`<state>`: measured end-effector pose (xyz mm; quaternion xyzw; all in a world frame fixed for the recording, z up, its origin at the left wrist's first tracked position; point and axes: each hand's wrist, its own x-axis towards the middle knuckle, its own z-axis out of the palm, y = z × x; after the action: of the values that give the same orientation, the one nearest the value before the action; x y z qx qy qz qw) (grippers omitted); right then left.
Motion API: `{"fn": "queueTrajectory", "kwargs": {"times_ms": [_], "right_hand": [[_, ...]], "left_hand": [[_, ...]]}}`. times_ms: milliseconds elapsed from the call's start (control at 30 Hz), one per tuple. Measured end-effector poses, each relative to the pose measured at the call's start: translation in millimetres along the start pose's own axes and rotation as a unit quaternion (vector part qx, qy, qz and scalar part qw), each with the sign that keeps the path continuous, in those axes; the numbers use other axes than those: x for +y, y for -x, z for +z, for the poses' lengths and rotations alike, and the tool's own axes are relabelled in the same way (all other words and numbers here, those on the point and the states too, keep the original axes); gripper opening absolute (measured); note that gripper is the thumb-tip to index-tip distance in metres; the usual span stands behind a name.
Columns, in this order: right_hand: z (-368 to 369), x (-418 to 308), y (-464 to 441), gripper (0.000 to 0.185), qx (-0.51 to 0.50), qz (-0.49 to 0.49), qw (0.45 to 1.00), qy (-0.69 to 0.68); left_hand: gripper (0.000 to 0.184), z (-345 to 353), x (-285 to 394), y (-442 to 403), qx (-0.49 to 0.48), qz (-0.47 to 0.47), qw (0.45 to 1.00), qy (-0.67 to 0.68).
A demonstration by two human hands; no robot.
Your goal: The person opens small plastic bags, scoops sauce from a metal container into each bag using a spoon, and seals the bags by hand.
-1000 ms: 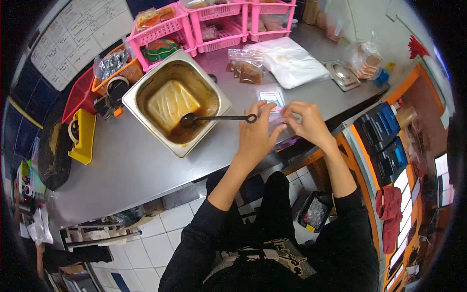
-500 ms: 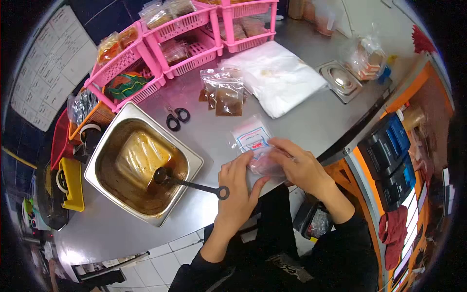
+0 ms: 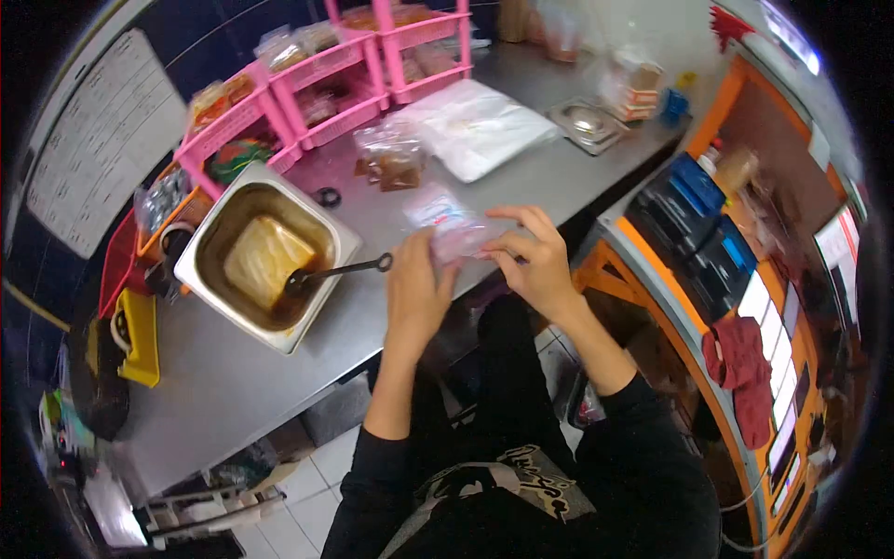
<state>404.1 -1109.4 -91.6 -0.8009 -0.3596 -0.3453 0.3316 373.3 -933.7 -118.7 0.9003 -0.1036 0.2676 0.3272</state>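
A clear plastic packet with a white, red and blue printed label lies at the table's front edge, tilted up at its near end. My left hand grips its near left side, thumb below and fingers against the plastic. With thumb and forefinger my right hand pinches the right edge, the other fingers raised. What is inside the packet is blurred. Left of my hands stands a steel pan with brown sauce and a clear film-like sheet inside. A black ladle rests in it, its handle reaching over the rim towards my left hand.
Small filled zip bags lie behind the packet, beside a stack of white plastic sheets. Scissors show partly behind the pan. Pink baskets line the back; a steel lid lies at the right.
My view has shifted, so the table things appear higher and further left. My right hand has gone from lying over the packet to pinching its right edge.
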Motion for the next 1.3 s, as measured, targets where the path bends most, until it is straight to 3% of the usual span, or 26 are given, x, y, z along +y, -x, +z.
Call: {"fn": "queueTrajectory", "kwargs": {"times_ms": [100, 133, 200, 233, 267, 333, 367, 400, 500, 533, 567, 600, 667, 700, 733, 833, 967, 1033, 1067, 1133, 1233, 1300], "right_hand": [[-38, -20, 37, 0.003, 0.150, 0.208, 0.964, -0.077], [-47, -21, 57, 0.003, 0.156, 0.269, 0.948, -0.065], [-47, -15, 109, 0.008, 0.191, 0.286, 0.937, -0.066], [-58, -33, 120, 0.009, 0.170, 0.407, 0.886, -0.143], [-59, -42, 135, 0.010, 0.155, 0.427, 0.881, -0.133], [-53, -59, 161, 0.007, 0.156, 0.497, 0.802, -0.292], [-49, -68, 172, 0.006, 0.125, 0.509, 0.787, -0.324], [-54, -81, 169, 0.006, 0.086, 0.509, 0.776, -0.363], [-43, -96, 166, 0.005, 0.092, 0.495, 0.741, -0.445], [-40, -96, 162, 0.009, 0.080, 0.476, 0.778, -0.401], [-39, -97, 159, 0.014, 0.067, 0.457, 0.812, -0.356], [-41, -98, 154, 0.014, 0.067, 0.458, 0.812, -0.355], [-47, -98, 142, 0.011, -0.022, 0.382, 0.881, -0.278], [-44, -97, 143, 0.012, -0.013, 0.339, 0.901, -0.271], [-42, -95, 143, 0.012, -0.011, 0.339, 0.901, -0.271], [-40, -88, 145, 0.011, -0.071, 0.328, 0.906, -0.259], [-44, -78, 143, 0.010, -0.105, 0.280, 0.902, -0.311], [-43, -78, 144, 0.010, -0.109, 0.267, 0.905, -0.313], [-40, -79, 145, 0.011, -0.104, 0.260, 0.916, -0.287], [-35, -80, 148, 0.012, -0.097, 0.253, 0.927, -0.260], [-29, -83, 150, 0.012, -0.085, 0.243, 0.949, -0.180], [-24, -85, 149, 0.013, -0.020, 0.223, 0.966, -0.132]], "left_hand": [[0.046, 13, -12, 1, 0.029, 0.026, 0.999, -0.033], [0.046, 18, -14, 5, 0.084, 0.077, 0.993, -0.030], [0.043, -12, 34, 14, 0.109, 0.112, 0.987, -0.041], [0.041, -13, 46, 29, 0.112, 0.142, 0.983, -0.014], [0.040, -13, 54, 48, 0.115, 0.166, 0.979, 0.005], [0.032, -10, 63, 88, -0.052, 0.159, 0.972, 0.163], [0.029, -5, 75, 105, -0.127, 0.081, 0.961, 0.231], [0.026, 0, 85, 121, -0.199, -0.001, 0.935, 0.294], [0.025, 18, 86, 138, -0.134, -0.013, 0.935, 0.329], [0.025, 18, 83, 139, -0.136, -0.012, 0.934, 0.330], [0.024, 17, 78, 141, -0.137, -0.068, 0.913, 0.379], [0.023, 17, 73, 140, -0.136, -0.123, 0.886, 0.426], [0.024, 14, 67, 137, -0.147, -0.080, 0.888, 0.429], [0.022, 10, 65, 138, -0.161, -0.136, 0.881, 0.423], [0.020, 6, 64, 139, -0.174, -0.191, 0.872, 0.415], [0.014, 1, 57, 135, -0.209, -0.224, 0.840, 0.448], [0.008, 6, 46, 139, -0.211, -0.229, 0.836, 0.452], [0.007, 10, 48, 142, -0.181, -0.216, 0.859, 0.428], [0.007, 11, 49, 142, -0.182, -0.216, 0.859, 0.428], [0.006, 13, 53, 139, -0.186, -0.159, 0.914, 0.323], [0.007, 18, 63, 134, -0.151, -0.109, 0.937, 0.295], [0.007, 16, 73, 126, -0.150, -0.126, 0.938, 0.287]]}}
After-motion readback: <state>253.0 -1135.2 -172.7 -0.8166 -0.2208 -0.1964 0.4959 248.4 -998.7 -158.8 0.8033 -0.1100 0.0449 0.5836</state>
